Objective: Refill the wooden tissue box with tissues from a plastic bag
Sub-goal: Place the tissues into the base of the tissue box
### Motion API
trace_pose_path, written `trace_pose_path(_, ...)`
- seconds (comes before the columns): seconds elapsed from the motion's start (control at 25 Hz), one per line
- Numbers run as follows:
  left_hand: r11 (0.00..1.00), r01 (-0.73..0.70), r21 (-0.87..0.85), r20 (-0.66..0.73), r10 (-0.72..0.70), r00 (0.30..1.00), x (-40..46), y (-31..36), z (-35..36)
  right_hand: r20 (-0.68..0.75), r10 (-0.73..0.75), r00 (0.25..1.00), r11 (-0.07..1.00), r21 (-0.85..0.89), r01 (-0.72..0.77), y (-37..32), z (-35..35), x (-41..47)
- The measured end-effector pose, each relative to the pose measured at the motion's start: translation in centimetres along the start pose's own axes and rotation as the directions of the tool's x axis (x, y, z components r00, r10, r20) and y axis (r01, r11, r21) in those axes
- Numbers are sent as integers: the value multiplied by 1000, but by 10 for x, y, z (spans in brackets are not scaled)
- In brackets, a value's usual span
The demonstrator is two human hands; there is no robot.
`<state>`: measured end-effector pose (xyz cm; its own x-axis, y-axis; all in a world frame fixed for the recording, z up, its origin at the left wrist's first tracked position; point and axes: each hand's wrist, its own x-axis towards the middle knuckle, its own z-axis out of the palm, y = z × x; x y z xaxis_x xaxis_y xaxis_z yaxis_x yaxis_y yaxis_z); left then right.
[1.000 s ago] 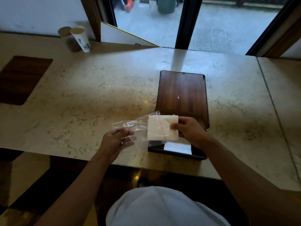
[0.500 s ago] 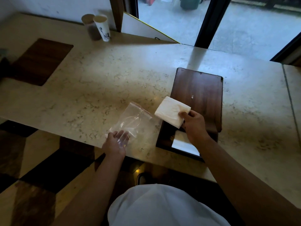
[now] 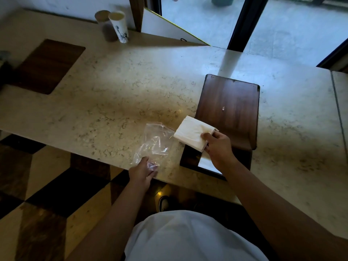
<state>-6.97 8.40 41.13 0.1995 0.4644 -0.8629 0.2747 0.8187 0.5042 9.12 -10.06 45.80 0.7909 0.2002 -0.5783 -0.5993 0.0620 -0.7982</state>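
Far left on the marble table point(image 3: 113, 95) sits a dark wooden inlay point(image 3: 47, 65), and behind it two paper cups point(image 3: 113, 25) stand side by side against the wall; what they hold cannot be told. Nearer you, your left hand point(image 3: 142, 172) rests at the table's front edge, its fingers point(image 3: 150, 167) closed on the lower corner of the clear plastic bag point(image 3: 154, 144), which lies flat on the table and looks empty. Just right of the bag, your right hand point(image 3: 218, 147) holds a folded stack of white tissues point(image 3: 194, 134), thumb on top and fingers clamped underneath, tilted above the near end of the wooden tissue box point(image 3: 227, 112). The box's lid is slid toward the window, leaving the near end open, and a white sheet point(image 3: 207, 162) shows inside that opening, partly hidden by your wrist.
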Motion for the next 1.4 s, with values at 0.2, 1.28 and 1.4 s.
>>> trace_pose_path(0.2,947,2,321,88,-32,996,12,15,-19,9,3,1000,1000,2,-3,-5,-4,-2)
trace_pose_path(1.28,673,-499,547,671,5,742,-56,27,148,-21,39,999,994,-98,-41,-12,-84,-9)
trace_pose_path(1.4,576,-539,615,666,-13,746,-47,10,157,-105,24,994,970,-237,-49,-3,-98,-10)
